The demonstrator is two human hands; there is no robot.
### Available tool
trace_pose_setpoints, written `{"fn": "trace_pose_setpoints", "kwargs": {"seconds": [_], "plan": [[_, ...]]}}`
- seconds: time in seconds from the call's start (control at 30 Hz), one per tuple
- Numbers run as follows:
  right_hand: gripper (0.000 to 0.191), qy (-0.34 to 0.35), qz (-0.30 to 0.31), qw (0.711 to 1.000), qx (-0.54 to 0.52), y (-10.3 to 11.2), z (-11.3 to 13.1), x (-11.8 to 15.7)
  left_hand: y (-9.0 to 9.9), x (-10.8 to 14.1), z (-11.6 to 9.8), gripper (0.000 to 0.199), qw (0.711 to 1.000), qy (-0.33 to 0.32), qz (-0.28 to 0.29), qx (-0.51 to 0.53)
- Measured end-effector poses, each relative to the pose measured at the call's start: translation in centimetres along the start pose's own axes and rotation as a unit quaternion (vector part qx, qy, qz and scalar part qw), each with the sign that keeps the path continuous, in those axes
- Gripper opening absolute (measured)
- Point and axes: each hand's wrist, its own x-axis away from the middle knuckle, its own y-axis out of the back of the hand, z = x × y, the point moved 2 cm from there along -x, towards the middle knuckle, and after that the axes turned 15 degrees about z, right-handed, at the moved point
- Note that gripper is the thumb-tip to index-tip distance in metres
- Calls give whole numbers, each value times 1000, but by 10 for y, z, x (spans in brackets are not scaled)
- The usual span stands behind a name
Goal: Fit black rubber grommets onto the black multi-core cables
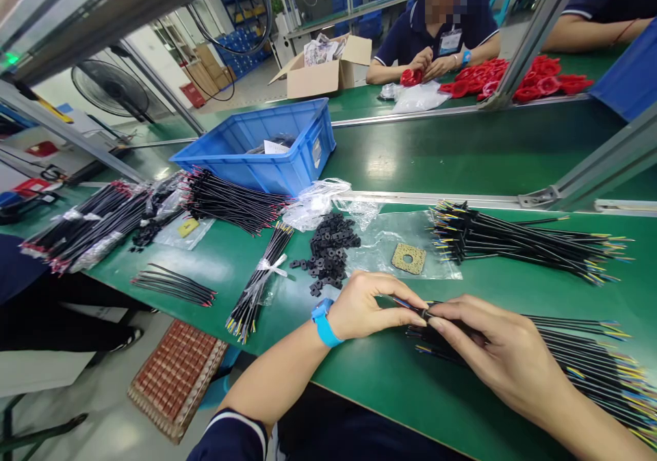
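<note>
Black cable (417,309) — left hand (362,308), right hand (500,351) partly cover it.

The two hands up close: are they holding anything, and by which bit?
The left hand and right hand pinch a thin black cable near its coloured wire end; the exact spot is partly hidden.

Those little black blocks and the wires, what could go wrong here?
The left hand and right hand pinch a small dark part, which might slip. The loose black blocks lie close to the left hand, so it could scatter some. The wires by the right hand might get nudged about.
</note>
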Motion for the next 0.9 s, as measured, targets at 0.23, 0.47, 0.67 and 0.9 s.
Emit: {"fn": "trace_pose_setpoints", "kwargs": {"seconds": [0.23, 0.47, 0.67, 0.9], "plan": [[13, -18, 7, 1000, -23, -2, -3, 1, 1, -1, -2, 21, 1000, -10, -3, -3], [14, -9, 10, 999, -33, 2, -1, -3, 3, -1, -6, 26, 1000, -2, 14, 1], [10, 15, -19, 999, 33, 13, 6, 0, 46, 13, 1, 66, 987, 13, -149, 65], [11, -3, -73, 973, 220, 46, -14, 9, 99, 38, 4, 17, 915, 208, -217, -271]]}}
